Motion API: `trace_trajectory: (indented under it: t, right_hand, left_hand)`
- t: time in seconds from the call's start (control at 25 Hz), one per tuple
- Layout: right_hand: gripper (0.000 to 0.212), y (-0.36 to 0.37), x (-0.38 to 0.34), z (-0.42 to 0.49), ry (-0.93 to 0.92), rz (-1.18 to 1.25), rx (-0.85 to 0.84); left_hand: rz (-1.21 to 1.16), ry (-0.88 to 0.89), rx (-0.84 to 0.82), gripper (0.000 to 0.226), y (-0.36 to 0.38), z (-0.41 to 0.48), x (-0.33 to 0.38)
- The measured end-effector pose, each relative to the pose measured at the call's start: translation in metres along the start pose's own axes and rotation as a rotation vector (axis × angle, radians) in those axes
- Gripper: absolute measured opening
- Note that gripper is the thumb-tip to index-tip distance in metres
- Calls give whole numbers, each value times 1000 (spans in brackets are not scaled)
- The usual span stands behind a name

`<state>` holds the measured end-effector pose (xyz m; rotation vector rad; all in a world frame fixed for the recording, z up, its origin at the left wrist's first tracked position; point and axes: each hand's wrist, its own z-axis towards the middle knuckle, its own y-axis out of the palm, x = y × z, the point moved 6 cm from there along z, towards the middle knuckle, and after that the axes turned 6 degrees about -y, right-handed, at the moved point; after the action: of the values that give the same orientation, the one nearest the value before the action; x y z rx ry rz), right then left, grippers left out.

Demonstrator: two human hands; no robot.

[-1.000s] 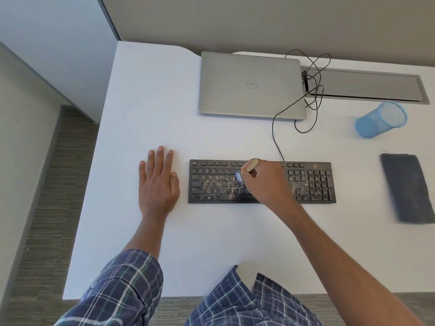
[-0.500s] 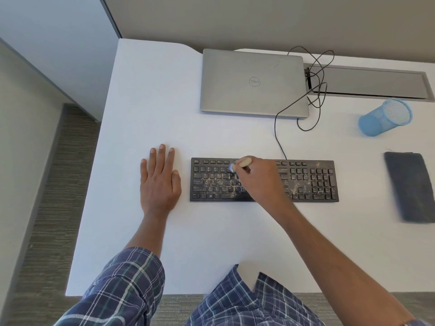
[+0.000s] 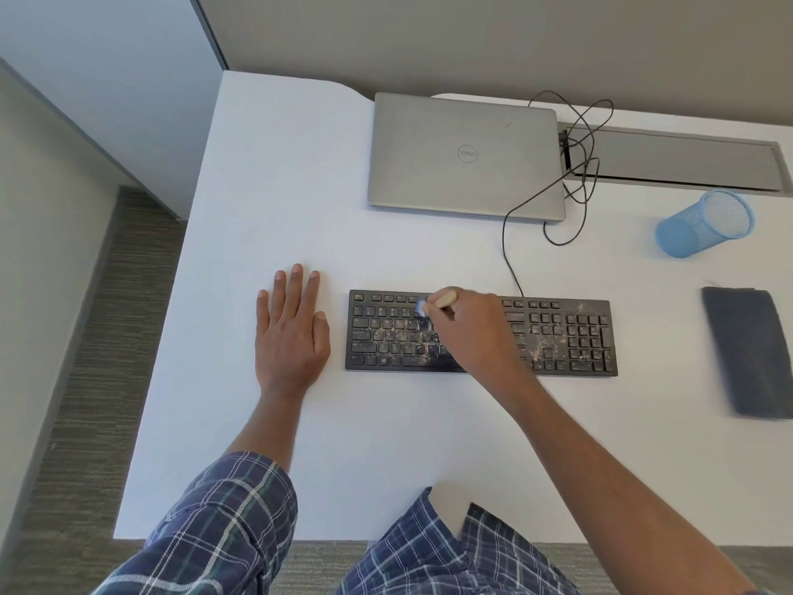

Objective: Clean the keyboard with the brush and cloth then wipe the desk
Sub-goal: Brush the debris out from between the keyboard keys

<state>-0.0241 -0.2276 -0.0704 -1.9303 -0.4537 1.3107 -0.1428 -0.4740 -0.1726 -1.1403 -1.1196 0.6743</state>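
Note:
A black keyboard [image 3: 566, 337] lies on the white desk [image 3: 274, 199], with pale crumbs scattered over its middle keys and number pad. My right hand [image 3: 476, 332] grips a small brush [image 3: 437, 302] with a wooden handle; its pale blue bristles touch the upper rows left of centre. My left hand [image 3: 292, 332] rests flat on the desk, fingers straight, just left of the keyboard. A dark grey cloth [image 3: 749, 354] lies folded at the right edge.
A shut silver laptop [image 3: 465, 156] sits behind the keyboard, with a black cable [image 3: 510, 251] looping from the keyboard to a grey cable tray [image 3: 686, 158]. A blue mesh pen cup [image 3: 703, 225] stands at the back right. Carpeted floor lies left of the desk.
My right hand has swept the brush to the left and up across the keys, from the middle rows to the top rows. The left hand has stayed put.

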Motion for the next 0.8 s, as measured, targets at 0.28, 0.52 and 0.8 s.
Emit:
trace_trajectory:
  t: [0.28, 0.52, 0.8]
  right_hand:
    - [27, -13, -6, 1, 44, 50, -32]
    - [18, 4, -12, 12, 32, 55, -35]
    - [23, 0, -18, 9, 12, 5, -135]
  left_hand:
    - [0, 7, 6, 70, -1, -1, 1]
    - [-5, 10, 11, 70, 0, -1, 1]
    - [2, 6, 12, 70, -1, 0, 0]
